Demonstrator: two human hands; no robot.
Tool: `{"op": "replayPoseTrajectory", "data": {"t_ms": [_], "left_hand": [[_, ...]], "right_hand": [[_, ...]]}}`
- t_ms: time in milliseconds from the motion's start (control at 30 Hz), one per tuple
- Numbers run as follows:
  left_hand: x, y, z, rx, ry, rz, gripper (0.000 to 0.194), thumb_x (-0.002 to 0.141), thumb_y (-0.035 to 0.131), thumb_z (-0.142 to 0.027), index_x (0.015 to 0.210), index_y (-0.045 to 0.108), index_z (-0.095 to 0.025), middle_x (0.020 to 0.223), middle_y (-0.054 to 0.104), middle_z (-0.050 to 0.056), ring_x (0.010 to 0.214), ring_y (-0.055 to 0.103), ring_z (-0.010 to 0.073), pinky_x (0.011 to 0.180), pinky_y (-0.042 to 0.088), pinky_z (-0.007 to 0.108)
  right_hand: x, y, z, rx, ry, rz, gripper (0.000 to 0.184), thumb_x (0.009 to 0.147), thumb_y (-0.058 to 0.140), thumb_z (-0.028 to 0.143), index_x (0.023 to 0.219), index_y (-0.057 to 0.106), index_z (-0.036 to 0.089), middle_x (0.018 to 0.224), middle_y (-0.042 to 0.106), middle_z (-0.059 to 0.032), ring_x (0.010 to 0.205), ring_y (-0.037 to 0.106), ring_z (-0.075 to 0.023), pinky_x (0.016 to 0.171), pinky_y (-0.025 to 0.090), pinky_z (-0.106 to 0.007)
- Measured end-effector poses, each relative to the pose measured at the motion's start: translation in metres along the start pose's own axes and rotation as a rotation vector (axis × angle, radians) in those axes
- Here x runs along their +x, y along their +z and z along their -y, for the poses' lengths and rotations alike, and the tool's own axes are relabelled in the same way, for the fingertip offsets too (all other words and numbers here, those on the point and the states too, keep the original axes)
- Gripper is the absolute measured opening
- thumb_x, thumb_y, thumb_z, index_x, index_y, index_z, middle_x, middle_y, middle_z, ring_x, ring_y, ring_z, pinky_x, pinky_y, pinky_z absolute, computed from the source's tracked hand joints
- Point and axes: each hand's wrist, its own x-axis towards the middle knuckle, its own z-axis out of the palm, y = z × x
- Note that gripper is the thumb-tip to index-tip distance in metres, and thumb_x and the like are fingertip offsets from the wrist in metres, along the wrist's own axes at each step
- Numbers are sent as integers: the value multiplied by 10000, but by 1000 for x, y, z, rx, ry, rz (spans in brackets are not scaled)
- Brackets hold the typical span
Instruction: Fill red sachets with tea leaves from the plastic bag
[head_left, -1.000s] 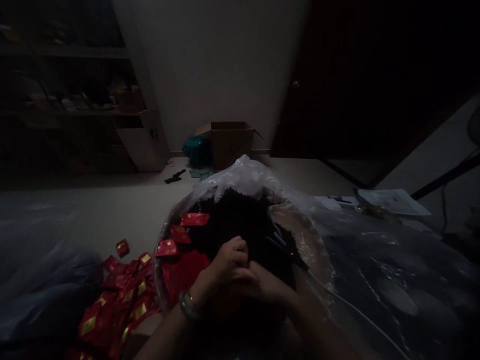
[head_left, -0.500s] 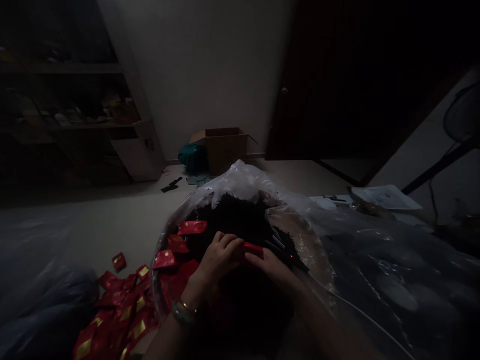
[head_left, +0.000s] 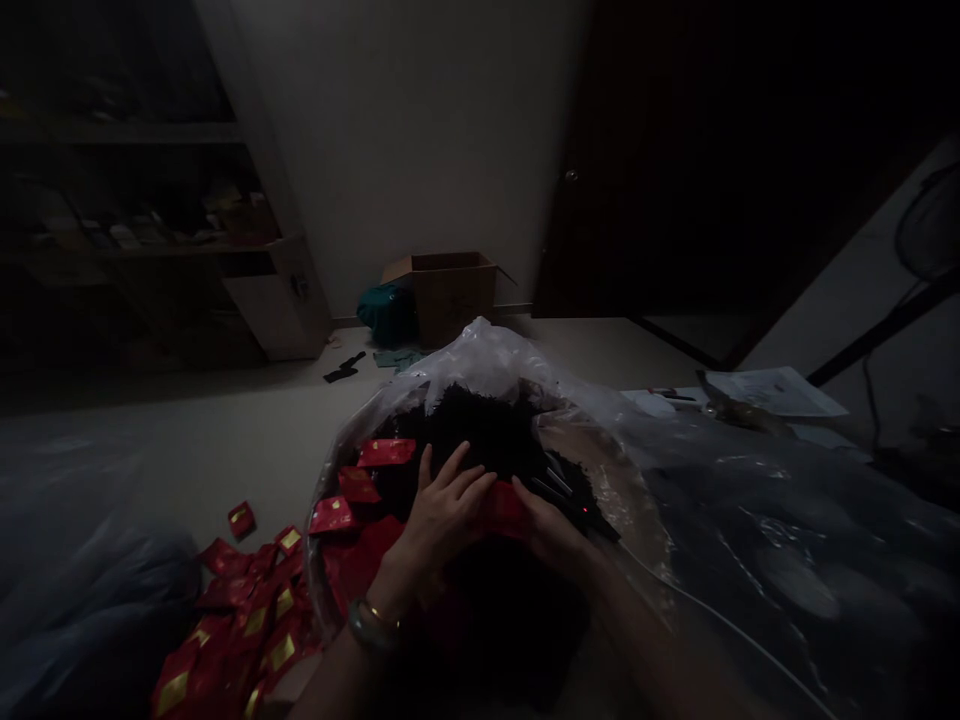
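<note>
A small red packet (head_left: 504,510) lies between my hands above a heap of dark, loose, leaf-like pieces (head_left: 480,425). My left hand (head_left: 442,505), with a bangle at the wrist, has its fingers spread, the tips close to the packet's left side; whether they touch it is hard to tell. On the right, my right hand (head_left: 559,535) grips the packet's edge. Just beyond that hand rests a black tong-like tool (head_left: 574,500) with two pale metal strips, a red light and a white cord (head_left: 712,610). More red packets (head_left: 334,515) lie along the heap's left side.
A clear plastic bag (head_left: 487,345) lines the round container holding the heap. Many red-and-gold packets (head_left: 247,610) are piled at lower left. Plastic-wrapped material (head_left: 787,550) lies right. Beyond stand an open cardboard box (head_left: 454,295), a teal bundle (head_left: 388,312) and shelves (head_left: 150,245).
My hands were close together, then moved apart, showing the red packet between them. The left fingers have spread and lifted, while the right hand keeps hold. The camera view shifted slightly.
</note>
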Motion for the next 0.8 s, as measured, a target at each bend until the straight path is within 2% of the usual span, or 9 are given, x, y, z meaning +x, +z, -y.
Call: {"op": "replayPoseTrajectory", "data": {"t_ms": [67,167,267,333,433,600,700,800], "left_hand": [[0,1,-3,-17,10,31,528,760,669,-286,1262,527,-205,1158,665,112,1288,441,337,1120,72,643],[0,7,-6,-73,44,56,462,782,632,-272,1225,540,-181,1113,670,115,1105,594,259,1113,266,539],[-1,14,-6,-116,67,40,439,751,649,-276,1166,558,-166,1050,676,115,972,639,229,1052,384,480],[-1,17,-6,-146,56,32,446,725,664,-273,1147,561,-175,1028,678,107,959,641,232,1038,395,485],[-1,19,-3,-209,-1,35,422,705,685,-261,1103,565,-192,996,687,83,934,647,227,1019,407,491],[2,14,4,-308,-145,35,411,673,731,-255,1048,571,-202,1009,683,82,931,640,237,934,460,461],[2,6,4,-354,-173,100,503,642,736,-236,1112,562,-188,1092,655,112,1002,609,263,904,473,436],[1,-2,2,-446,-198,204,653,679,716,-273,1281,479,-184,1218,606,131,1076,582,274,947,451,437]], "right_hand": [[-1,-1,-2,-32,-9,1,540,706,641,665,899,692,163,927,702,-61,1007,604,-238,942,405,-406],[-3,-3,-5,-123,-11,-12,543,729,618,661,928,695,161,904,693,-48,1001,595,-224,973,383,-395],[-5,-4,-3,-160,15,-27,542,723,615,670,885,699,159,828,680,-33,945,594,-212,985,367,-383],[-5,-3,1,-121,48,1,567,684,619,707,819,691,161,763,662,-22,907,590,-212,983,366,-384],[-5,-1,10,-73,107,109,628,657,581,769,753,675,156,708,650,-25,892,584,-220,990,350,-395],[-11,8,24,-178,30,241,719,769,391,791,947,691,163,894,697,-75,1013,570,-246,1019,304,-427],[-16,12,30,-267,22,253,705,791,351,785,1029,681,210,983,694,-61,1043,569,-241,1017,311,-419],[-18,10,33,-335,8,196,691,798,356,774,959,699,197,883,694,-46,935,598,-226,945,374,-391]]}}
